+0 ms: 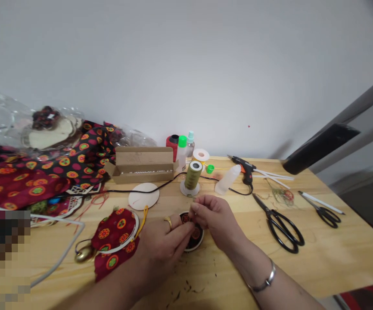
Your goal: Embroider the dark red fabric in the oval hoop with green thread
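Note:
Both hands meet over a small round fabric-covered disc [195, 234] lying on the wooden table [335, 254]. My left hand [163, 243], with a ring on one finger, pinches the disc's left edge, fingers closed. My right hand [214, 217], a bangle on its wrist, is pinched shut just above the disc; what it grips is too small to make out. An olive thread spool [193, 175] stands right behind the hands. A red patterned fabric piece on a round hoop [117, 234] with a yellow cord lies left of my left hand.
Large black scissors [281, 224] and smaller scissors [324, 211] lie to the right. A glue gun [246, 167], white bottle [227, 180], open cardboard box [143, 165], plain round disc [143, 196] and small bottles stand further back. Patterned cloth [28, 176] is piled at left.

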`<state>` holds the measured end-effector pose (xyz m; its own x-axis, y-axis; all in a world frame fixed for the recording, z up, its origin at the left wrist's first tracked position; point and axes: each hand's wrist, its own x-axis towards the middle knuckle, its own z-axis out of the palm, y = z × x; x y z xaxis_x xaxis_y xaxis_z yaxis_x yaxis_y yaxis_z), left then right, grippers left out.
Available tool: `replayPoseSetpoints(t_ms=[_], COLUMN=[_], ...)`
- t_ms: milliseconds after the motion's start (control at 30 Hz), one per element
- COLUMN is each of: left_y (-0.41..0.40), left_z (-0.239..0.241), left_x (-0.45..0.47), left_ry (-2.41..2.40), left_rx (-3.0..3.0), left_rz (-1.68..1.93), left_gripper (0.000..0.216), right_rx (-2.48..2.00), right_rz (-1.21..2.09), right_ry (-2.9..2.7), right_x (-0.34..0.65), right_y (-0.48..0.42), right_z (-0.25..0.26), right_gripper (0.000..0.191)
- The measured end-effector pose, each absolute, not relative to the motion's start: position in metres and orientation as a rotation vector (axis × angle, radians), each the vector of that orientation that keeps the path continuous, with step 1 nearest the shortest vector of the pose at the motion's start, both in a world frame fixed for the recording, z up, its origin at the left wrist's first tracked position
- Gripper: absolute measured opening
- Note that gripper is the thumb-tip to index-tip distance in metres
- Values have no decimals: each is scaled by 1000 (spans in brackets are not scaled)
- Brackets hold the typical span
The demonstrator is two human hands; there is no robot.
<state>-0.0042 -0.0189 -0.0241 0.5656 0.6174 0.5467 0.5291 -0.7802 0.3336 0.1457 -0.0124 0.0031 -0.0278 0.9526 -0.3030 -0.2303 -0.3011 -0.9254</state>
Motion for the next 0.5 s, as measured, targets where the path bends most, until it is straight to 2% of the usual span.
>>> replayPoseSetpoints(t_ms=[500], left_y=[-19], left_z=[-27], left_x=[-6], left_ry=[920], left_rx=[2683], left_rz=[869], left_gripper=[21], right_rx=[-1312], right_rz=[1496], right_ry=[-886], right_x=[144], right_y=[-14], right_z=[0], right_gripper=[16])
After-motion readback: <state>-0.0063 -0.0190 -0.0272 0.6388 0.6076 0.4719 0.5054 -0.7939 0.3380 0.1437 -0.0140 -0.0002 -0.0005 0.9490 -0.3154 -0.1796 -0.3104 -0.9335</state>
